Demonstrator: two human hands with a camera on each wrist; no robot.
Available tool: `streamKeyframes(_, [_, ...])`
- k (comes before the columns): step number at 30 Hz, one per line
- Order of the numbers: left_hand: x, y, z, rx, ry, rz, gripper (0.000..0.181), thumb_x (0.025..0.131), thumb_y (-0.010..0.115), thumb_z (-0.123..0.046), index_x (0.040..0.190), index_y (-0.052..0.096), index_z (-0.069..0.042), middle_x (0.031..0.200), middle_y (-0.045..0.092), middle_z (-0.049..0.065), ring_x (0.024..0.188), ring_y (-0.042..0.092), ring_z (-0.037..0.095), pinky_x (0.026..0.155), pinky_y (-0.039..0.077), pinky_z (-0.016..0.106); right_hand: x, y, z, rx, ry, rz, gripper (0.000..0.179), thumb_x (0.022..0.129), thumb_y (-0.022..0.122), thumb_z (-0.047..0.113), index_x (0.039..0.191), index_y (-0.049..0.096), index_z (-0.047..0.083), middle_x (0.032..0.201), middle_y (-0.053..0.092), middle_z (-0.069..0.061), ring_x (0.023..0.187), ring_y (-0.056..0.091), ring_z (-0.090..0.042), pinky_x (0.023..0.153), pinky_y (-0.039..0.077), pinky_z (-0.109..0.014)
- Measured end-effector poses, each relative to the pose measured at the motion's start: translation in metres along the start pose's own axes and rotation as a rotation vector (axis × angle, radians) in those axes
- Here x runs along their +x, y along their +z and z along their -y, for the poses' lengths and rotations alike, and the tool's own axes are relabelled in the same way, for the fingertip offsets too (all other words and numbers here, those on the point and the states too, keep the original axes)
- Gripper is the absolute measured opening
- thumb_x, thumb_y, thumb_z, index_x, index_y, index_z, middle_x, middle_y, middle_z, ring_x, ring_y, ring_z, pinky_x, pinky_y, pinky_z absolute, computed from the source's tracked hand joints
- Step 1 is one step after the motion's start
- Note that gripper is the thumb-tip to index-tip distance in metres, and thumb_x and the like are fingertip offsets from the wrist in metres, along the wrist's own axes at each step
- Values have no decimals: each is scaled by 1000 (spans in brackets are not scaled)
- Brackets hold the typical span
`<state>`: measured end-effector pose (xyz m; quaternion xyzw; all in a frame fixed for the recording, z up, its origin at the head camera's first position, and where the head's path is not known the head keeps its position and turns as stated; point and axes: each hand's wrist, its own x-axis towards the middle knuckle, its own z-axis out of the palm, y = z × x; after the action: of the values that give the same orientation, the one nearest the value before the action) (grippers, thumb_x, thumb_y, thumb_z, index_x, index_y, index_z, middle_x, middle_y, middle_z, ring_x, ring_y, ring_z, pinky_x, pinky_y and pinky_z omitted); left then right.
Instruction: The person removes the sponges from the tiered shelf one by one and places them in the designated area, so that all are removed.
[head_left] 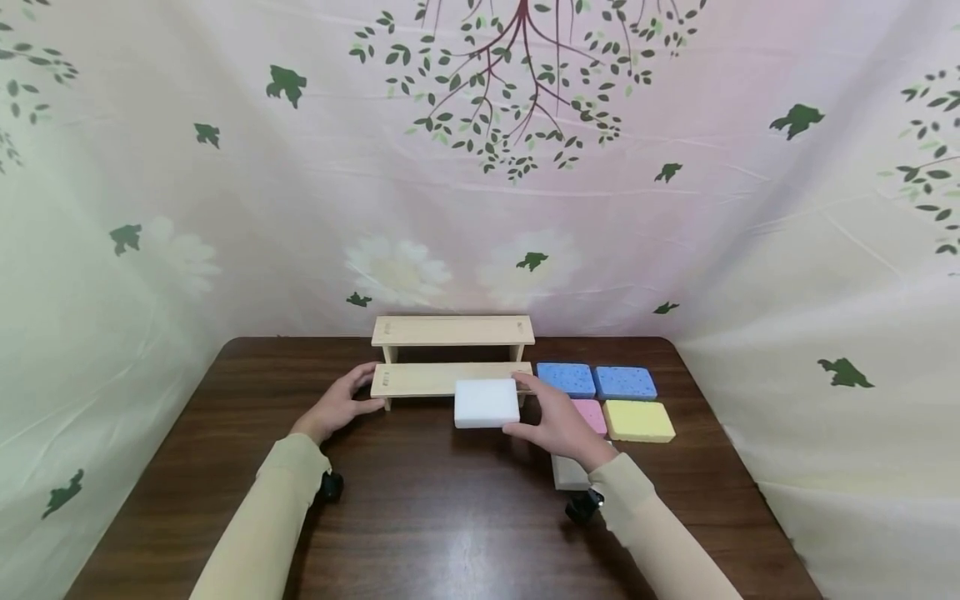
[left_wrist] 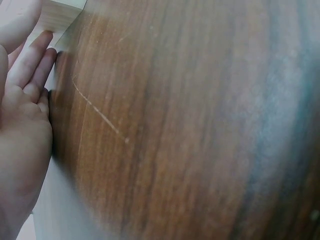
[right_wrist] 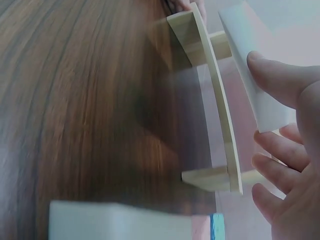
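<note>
A white sponge block [head_left: 486, 404] is pinched at its right end by my right hand [head_left: 553, 421], in front of the lower board of a pale wooden two-step stand [head_left: 423, 380]. In the right wrist view, the thumb lies on the near face of the white sponge block [right_wrist: 255, 65], with fingertips at its lower end. My left hand [head_left: 341, 406] holds the left end of the lower step, index finger toward the back and thumb at the front. From the left wrist, the fingertips [left_wrist: 44, 40] show against the wooden end of the stand [left_wrist: 57, 20].
Right of the stand lie two blue sponges [head_left: 566, 380], a pink sponge [head_left: 591, 415], partly behind my right hand, and a yellow sponge [head_left: 640, 422]. A greyish-white block [head_left: 568, 473] lies under my right wrist. The brown table [head_left: 420, 517] meets a patterned cloth [head_left: 465, 208] behind.
</note>
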<state>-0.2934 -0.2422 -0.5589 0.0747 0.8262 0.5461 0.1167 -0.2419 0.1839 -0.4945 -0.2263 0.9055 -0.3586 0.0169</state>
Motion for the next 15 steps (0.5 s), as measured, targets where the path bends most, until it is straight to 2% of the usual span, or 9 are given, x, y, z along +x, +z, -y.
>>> streamKeyframes(5, [-1, -2, 1, -3, 9, 1, 82, 98, 77, -15, 164, 30, -8, 164, 40, 24, 155, 29, 43, 123, 19, 67, -10, -6, -7, -28, -16, -17, 91, 86, 90, 36, 160, 43, 10, 152, 57, -10, 132, 60, -32, 104, 53, -54])
streamKeyframes(10, [-2, -2, 0, -5, 31, -1, 82, 95, 80, -18, 163, 34, -10, 163, 43, 22, 154, 32, 42, 122, 21, 67, -18, -11, -13, -47, 14, -16, 90, 86, 90, 37, 159, 44, 9, 157, 53, -11, 144, 51, -31, 114, 44, -57])
streamKeyframes(15, [-2, -2, 0, -15, 36, 1, 83, 94, 81, -17, 162, 35, -8, 162, 44, 23, 153, 33, 41, 122, 22, 65, -26, -17, -19, -29, 46, -24, 86, 85, 91, 34, 156, 49, 13, 154, 56, -7, 143, 52, -32, 114, 41, -63])
